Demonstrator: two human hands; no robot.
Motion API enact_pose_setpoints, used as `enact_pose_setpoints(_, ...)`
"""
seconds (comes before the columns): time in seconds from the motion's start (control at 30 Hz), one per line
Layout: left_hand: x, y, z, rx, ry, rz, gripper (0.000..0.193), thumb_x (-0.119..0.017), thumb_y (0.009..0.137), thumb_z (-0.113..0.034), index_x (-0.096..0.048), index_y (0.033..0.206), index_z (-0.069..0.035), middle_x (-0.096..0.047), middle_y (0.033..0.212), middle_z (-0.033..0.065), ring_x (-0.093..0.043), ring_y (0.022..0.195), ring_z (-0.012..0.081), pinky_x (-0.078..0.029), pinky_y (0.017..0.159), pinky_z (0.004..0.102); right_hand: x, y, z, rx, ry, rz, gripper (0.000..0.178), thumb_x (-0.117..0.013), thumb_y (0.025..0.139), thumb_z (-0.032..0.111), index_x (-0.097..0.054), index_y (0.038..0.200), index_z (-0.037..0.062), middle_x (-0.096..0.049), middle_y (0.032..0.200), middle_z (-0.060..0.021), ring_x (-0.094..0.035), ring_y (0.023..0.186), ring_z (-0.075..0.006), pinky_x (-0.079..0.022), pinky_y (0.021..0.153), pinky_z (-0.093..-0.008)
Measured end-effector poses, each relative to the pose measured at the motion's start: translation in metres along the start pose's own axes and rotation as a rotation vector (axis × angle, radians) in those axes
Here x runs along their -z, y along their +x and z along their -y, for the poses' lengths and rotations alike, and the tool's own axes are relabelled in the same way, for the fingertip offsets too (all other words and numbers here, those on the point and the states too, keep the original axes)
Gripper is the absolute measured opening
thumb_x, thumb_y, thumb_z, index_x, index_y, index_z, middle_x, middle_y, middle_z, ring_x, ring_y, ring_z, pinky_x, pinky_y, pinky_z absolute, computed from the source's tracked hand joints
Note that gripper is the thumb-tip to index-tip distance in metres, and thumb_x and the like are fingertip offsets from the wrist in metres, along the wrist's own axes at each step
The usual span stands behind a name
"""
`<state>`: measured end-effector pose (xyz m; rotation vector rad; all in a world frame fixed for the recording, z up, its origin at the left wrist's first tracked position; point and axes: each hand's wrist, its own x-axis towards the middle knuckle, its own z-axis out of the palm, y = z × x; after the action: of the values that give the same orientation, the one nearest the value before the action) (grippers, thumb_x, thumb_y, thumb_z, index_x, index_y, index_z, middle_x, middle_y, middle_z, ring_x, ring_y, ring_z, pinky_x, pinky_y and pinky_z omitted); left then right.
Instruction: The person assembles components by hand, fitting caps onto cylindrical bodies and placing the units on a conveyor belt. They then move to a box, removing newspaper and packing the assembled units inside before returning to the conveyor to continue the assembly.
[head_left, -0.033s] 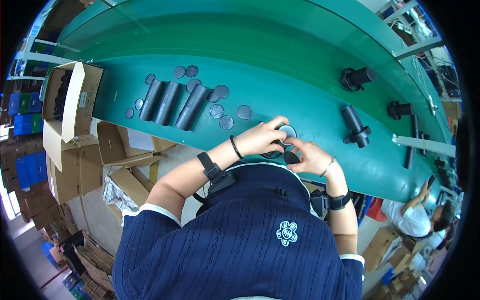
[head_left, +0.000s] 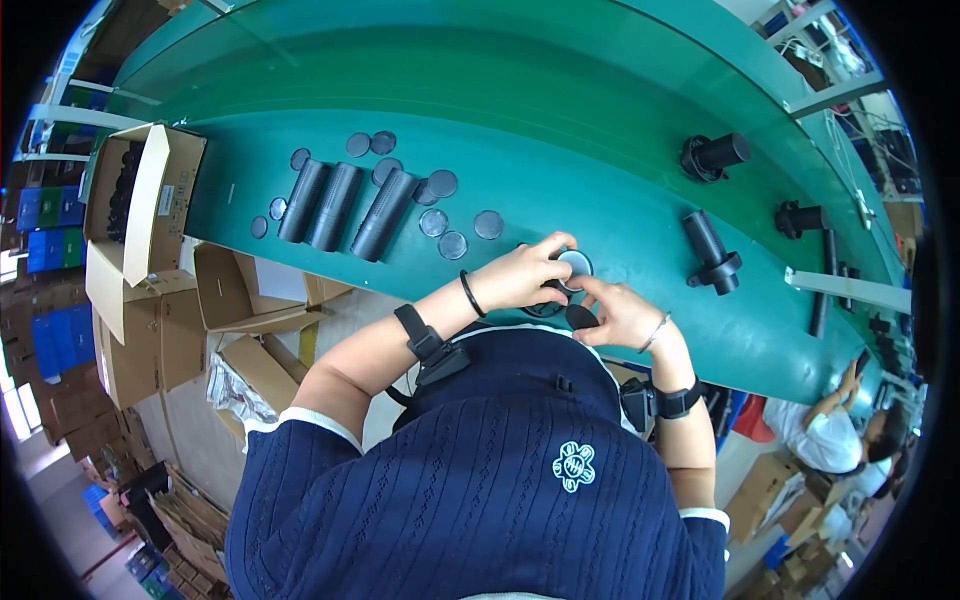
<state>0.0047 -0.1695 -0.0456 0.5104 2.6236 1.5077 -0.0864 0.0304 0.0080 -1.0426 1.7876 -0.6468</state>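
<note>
Near the front edge of the green table, my two hands meet over a black cylindrical part whose round end (head_left: 577, 263) shows a pale inside. My left hand (head_left: 525, 276) curls round this part, fingers bent over its side. At its lower edge, fingers of my right hand (head_left: 625, 315) touch the rim. A flat black disc (head_left: 581, 317) is held by my right hand, against its lower fingers. Below my left hand a dark round edge (head_left: 543, 308) shows in part; whether it belongs to the same part I cannot tell.
Three black ribbed tubes (head_left: 336, 205) lie at the left among several black round discs (head_left: 489, 225). Flanged black tubes (head_left: 708, 250) stand or lie at the right. Open cardboard boxes (head_left: 150, 190) line the left end. Another person (head_left: 830, 440) works at the far right.
</note>
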Motion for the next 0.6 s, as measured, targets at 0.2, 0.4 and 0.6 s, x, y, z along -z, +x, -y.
enact_pose_setpoints(0.2, 0.0, -0.002, 0.006, -0.039, 0.027, 0.006, 0.028, -0.076, 0.075, -0.022, -0.055, 0.082, -0.005, -0.044, 0.124, 0.0132, -0.061, 0.093, 0.031, -0.053, 0.076, 0.0385, 0.003, -0.002, -0.002, -0.069, 0.389, 0.089, 0.066, -0.079, 0.066, 0.019, -0.048, 0.122, 0.0043, -0.064, 0.086, -0.0083, -0.061, 0.061, -0.0146, -0.048, 0.053, -0.0261)
enact_pose_setpoints(0.4, -0.001, 0.0, 0.003, -0.005, 0.019, 0.011, 0.028, -0.076, 0.074, -0.023, -0.056, 0.079, -0.004, -0.045, 0.123, 0.0139, -0.061, 0.095, 0.0317, -0.054, 0.075, 0.0389, 0.004, 0.004, 0.005, -0.02, 0.146, 0.101, 0.063, -0.079, 0.068, 0.015, -0.049, 0.122, 0.0027, -0.064, 0.087, -0.0071, -0.06, 0.062, -0.0111, -0.047, 0.054, -0.0244)
enact_pose_setpoints(0.6, 0.004, -0.001, 0.008, -0.024, 0.046, 0.046, 0.027, -0.076, 0.074, -0.023, -0.057, 0.079, -0.004, -0.045, 0.123, 0.0137, -0.061, 0.095, 0.0316, -0.054, 0.075, 0.0384, 0.005, 0.001, -0.006, -0.014, 0.392, 0.101, 0.069, -0.079, 0.067, 0.023, -0.048, 0.126, 0.0043, -0.065, 0.087, -0.0089, -0.061, 0.061, -0.0145, -0.049, 0.055, -0.0274)
